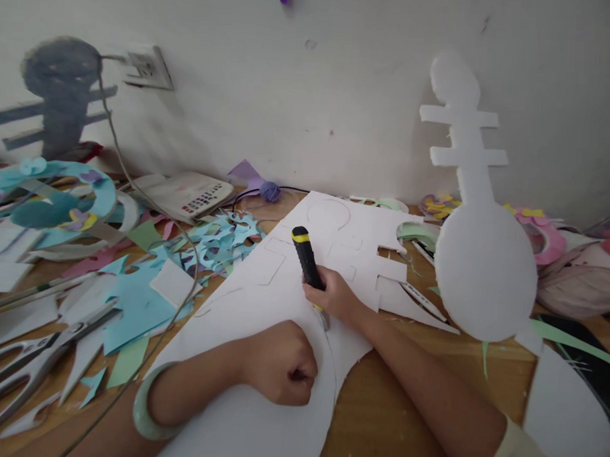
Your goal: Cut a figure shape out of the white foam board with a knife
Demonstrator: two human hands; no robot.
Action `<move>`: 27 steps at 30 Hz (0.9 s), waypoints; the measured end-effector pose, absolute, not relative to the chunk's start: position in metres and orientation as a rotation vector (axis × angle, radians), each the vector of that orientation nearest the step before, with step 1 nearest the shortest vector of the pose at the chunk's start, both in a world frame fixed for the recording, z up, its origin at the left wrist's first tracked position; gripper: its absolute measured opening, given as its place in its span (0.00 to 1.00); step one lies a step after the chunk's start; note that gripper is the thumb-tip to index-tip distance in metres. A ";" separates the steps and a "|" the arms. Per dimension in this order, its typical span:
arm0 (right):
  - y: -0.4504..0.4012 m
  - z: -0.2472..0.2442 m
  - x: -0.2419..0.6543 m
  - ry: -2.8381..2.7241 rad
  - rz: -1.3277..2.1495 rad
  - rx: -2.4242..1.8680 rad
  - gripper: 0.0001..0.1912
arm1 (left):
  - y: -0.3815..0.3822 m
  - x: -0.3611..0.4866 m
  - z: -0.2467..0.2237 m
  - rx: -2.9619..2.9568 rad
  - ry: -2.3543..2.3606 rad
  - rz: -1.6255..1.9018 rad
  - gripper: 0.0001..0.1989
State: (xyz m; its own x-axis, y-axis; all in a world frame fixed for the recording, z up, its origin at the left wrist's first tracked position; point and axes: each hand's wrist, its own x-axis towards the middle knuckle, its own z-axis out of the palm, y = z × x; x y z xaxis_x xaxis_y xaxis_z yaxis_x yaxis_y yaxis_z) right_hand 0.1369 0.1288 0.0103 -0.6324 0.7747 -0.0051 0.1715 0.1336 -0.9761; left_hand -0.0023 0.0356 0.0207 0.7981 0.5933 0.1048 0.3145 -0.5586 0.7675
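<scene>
Wrapped in my right hand (335, 297) is a black and yellow utility knife (307, 255), tilted, its blade end down on a white board (308, 422). Pencil outlines run across this board, and one curved line passes right by the blade. My left hand (283, 364) rests on the board as a closed fist, a little nearer to me than the knife; a gap shows at the curled fingers with nothing visible in it. A pale green bangle (146, 403) circles the left wrist. Notches are cut into the board's right side.
Large scissors (45, 353) lie at the left among blue paper scraps (142, 303). A cable (197, 251) hangs from the wall socket (148, 66) across that side. At the right, a white instrument-shaped cutout (486, 275) leans on the wall. A white pen (422, 299) lies near it.
</scene>
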 end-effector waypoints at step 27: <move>0.139 -0.004 0.131 -1.832 1.527 -0.933 0.05 | 0.035 -0.001 0.015 2.199 0.666 0.486 0.16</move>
